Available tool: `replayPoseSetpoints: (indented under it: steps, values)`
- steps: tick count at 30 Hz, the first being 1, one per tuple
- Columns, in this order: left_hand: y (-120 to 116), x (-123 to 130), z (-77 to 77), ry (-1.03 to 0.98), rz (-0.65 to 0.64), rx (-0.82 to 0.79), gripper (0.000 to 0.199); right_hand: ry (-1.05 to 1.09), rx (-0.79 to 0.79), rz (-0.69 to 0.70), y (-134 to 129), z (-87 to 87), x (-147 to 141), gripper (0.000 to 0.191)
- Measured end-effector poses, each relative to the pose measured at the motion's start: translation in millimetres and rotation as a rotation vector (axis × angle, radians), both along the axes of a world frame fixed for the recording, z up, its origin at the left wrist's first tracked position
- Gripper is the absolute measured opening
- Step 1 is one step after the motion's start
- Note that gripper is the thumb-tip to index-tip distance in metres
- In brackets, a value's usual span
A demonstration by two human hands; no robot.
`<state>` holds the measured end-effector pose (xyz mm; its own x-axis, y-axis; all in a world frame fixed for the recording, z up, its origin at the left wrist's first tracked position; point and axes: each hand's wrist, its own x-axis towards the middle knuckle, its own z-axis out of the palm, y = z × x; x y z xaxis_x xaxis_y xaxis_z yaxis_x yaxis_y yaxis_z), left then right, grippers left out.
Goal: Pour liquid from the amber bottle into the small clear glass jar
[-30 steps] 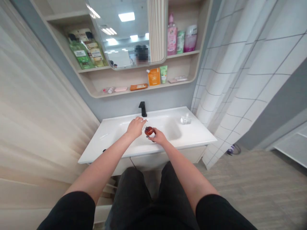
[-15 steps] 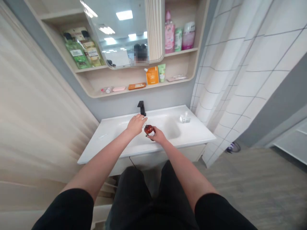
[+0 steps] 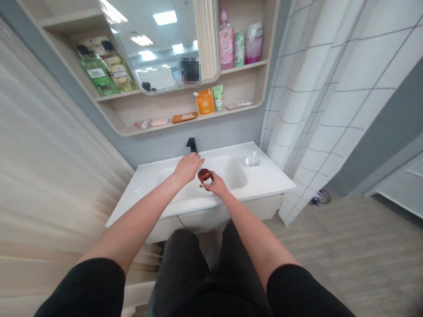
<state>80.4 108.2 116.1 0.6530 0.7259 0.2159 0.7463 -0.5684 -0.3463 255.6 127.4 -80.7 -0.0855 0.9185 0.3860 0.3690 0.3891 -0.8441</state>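
Note:
Over the washbasin (image 3: 238, 174) my right hand (image 3: 217, 184) wraps round the side of a brown, see-through bottle (image 3: 205, 175) with a pale label. The bottle leans slightly, its top pointing toward the tap. My left hand (image 3: 188, 168) is closed just above and left of the bottle's neck, back of the hand up. A small pale or clear piece shows under its fingertips at the neck; I cannot tell whether it is a pump or a cap. Behind the left hand stands a black tap (image 3: 191, 144).
A clear container (image 3: 253, 159) stands on the counter's right side. Above hangs a mirror cabinet (image 3: 243, 113) whose shelves hold green bottles (image 3: 97, 72), a pink pump bottle (image 3: 226, 46), an orange pouch (image 3: 205, 102) and a pink soap bar (image 3: 159, 122). Curtains hang left and right.
The view has shifted slightly. Both hands stay at the bottle, with the left still at its neck and the right still round its side.

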Motion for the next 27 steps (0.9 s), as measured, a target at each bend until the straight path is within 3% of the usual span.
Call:
replayPoseSetpoints:
  steps: [15,27]
  values:
    - [1.5,13.3,13.6,0.121,-0.102,-0.008,0.052,0.047,-0.003,-0.020,-3.4,4.8,0.1,0.071]
    - [-0.4,30.1,26.9,0.162,-0.255,-0.004,0.034,0.068,0.020,-0.057,-5.5,9.2,1.1,0.063]
